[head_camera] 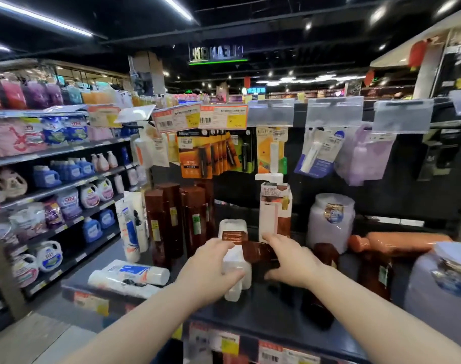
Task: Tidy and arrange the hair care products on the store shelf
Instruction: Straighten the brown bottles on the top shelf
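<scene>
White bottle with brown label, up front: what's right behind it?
A dark brown bottle lies sideways just behind it, held by the right hand. Further back stands a tall white pump bottle. The left hand and the white bottle cover the shelf directly behind.

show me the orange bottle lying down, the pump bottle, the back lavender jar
orange bottle [402,241]: head view, its side
pump bottle [275,208]: head view, front label
lavender jar [329,232]: head view, front wall
</scene>
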